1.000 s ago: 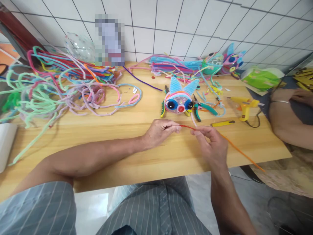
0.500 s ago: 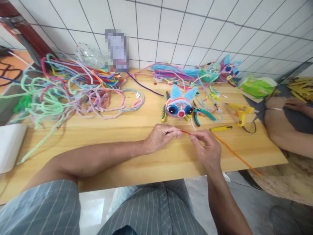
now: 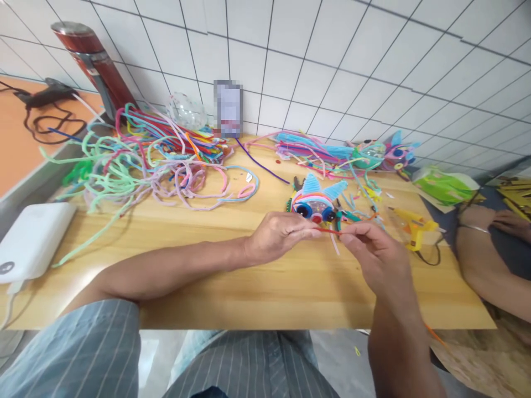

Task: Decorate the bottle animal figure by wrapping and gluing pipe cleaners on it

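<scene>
My left hand (image 3: 279, 236) pinches one end of a short red pipe cleaner (image 3: 330, 231). The other end is between the closed thumb and fingers of my right hand (image 3: 376, 251), so the piece stretches nearly straight above the table. Just behind it sits a clear ball decorated as an animal face (image 3: 316, 205), with blue ears, dark eyes and a red nose; my hands partly cover its lower edge. Green-handled pliers (image 3: 352, 217) lie to its right, half hidden by my right hand.
Tangled pale pipe cleaners (image 3: 120, 182) and a bundle of coloured ones fill the left. A white power bank (image 3: 39, 237), red thermos (image 3: 93, 66), phone (image 3: 229, 108) and yellow glue gun (image 3: 415, 228) surround the work. Another person's arm (image 3: 485, 260) rests at the right.
My hands have moved farther apart, with a longer stretch of the red pipe cleaner showing between them. The camera view has shifted, showing more of the table's left side.
</scene>
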`<state>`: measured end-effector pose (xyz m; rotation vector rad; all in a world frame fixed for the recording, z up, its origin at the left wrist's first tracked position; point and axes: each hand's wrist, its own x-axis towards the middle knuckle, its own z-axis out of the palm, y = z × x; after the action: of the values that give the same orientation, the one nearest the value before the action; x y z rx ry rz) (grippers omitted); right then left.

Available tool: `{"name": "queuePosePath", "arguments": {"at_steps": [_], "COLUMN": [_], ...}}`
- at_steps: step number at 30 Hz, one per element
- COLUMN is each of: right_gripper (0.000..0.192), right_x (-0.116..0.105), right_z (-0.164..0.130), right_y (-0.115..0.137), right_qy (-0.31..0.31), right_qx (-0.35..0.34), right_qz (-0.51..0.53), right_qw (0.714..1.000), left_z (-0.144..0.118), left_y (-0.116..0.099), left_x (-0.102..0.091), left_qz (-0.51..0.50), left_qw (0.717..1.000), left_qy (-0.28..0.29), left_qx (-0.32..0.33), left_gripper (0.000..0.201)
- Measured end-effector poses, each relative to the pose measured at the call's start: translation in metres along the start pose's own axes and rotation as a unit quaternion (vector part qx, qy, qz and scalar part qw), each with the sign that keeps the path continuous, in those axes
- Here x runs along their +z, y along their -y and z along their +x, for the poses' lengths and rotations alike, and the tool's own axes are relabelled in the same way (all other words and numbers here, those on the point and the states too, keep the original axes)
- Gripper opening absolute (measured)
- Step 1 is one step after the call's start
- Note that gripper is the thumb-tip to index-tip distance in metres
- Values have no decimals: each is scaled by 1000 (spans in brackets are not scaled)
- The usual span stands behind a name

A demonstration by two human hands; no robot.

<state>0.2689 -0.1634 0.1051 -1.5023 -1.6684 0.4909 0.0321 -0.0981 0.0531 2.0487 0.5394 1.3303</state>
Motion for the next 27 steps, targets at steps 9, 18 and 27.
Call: {"name": "queuePosePath", "arguments": {"at_steps": [9, 18, 27], "right_gripper": [11, 8, 8], "right_x": [11, 24, 25], "right_z": [43, 44, 44], "right_y": [-9, -27, -28], "right_qy": [-99, -74, -73], "right_qx": [-124, -155, -151], "right_qz": [-156, -189, -189], "right_qw": [975, 967, 967], "left_z": [47, 38, 40], "left_y": [39, 73, 69], "left_x": [-20, -7, -6], "left_qz": [-52, -185, -203], "left_qw": [960, 926, 934], "left_qy": [-117, -45, -1], "left_qx": [-249, -325, -295], "left_gripper": [45, 48, 49]}}
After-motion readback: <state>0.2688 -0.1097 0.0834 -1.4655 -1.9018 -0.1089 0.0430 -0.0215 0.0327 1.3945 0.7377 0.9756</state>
